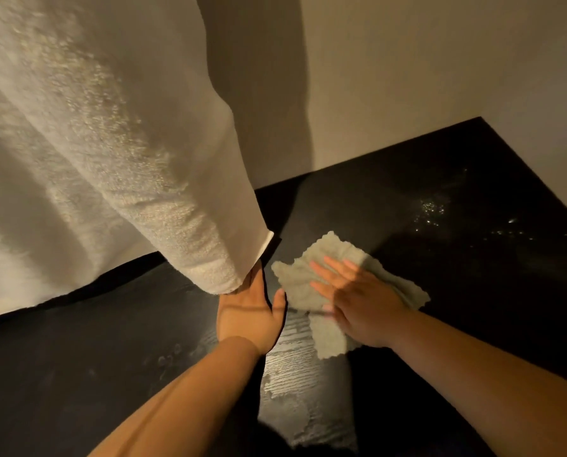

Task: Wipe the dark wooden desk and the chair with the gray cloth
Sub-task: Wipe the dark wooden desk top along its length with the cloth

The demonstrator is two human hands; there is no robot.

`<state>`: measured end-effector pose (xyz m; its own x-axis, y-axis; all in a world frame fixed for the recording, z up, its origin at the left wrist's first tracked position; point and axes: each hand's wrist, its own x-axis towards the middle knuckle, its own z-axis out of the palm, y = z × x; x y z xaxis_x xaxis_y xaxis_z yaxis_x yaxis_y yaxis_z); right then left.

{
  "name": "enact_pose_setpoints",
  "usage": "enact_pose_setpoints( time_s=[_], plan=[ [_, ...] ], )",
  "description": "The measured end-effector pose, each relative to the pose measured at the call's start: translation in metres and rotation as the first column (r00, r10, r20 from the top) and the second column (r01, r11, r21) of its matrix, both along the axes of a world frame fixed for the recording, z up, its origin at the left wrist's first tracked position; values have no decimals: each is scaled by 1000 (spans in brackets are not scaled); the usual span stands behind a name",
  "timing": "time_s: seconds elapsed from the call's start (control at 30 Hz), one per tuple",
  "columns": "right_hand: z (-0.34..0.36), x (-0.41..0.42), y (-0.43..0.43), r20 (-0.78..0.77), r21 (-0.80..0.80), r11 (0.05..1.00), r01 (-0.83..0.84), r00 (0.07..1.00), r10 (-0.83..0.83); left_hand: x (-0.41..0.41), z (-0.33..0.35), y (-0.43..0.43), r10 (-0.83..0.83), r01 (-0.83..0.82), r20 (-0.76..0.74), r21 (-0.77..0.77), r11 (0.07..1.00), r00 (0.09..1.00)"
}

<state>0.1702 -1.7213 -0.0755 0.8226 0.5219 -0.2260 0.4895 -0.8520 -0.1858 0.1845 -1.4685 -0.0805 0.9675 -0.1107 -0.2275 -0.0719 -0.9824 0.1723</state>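
Note:
The dark wooden desk point(456, 258) fills the lower half of the view, its grain showing in a damp streak near the front. A crumpled gray cloth point(328, 255) lies on it in the middle. My right hand point(361, 298) lies flat on the cloth with fingers spread, pressing it onto the desk. My left hand point(246, 311) is just left of the cloth, palm turned up, its fingers under the lower edge of a thick cream curtain point(104, 153) and holding that edge off the desk. The chair is not in view.
The cream curtain hangs over the left and back of the desk. A plain wall point(440, 67) stands behind the desk. Small wet droplets point(430, 209) glisten on the desk at the right. The desk's right edge runs diagonally at the far right.

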Motion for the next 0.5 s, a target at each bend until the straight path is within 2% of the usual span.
enact_pose_setpoints(
  time_s=[0.13, 0.2, 0.27, 0.33, 0.4, 0.5],
  plan=[
    [-3, 70, 7, 30, -10, 959, 283, 959, -283, 1, 5, -5, 4, -4, 18, 2, 1000, 1000],
    [-7, 86, 22, 3, -70, 933, 354, 935, -354, 2, 6, -5, 5, -5, 13, 8, 1000, 1000],
    [-7, 76, 39, -51, -79, 969, 234, 970, -238, 1, 7, -4, 6, -6, 5, 17, 1000, 1000],
    [-5, 48, 41, -96, 10, 999, 43, 994, -42, 0, 8, -4, -2, 2, 15, 36, 999, 1000],
    [-2, 28, 32, -91, 95, 994, -54, 994, 63, 0, 8, -5, -7, 6, 36, 35, 999, 999],
    [-5, 49, 18, -76, -12, 996, -91, 993, 89, 2, 7, -3, 0, -1, 45, 9, 1000, 999]
  ],
)
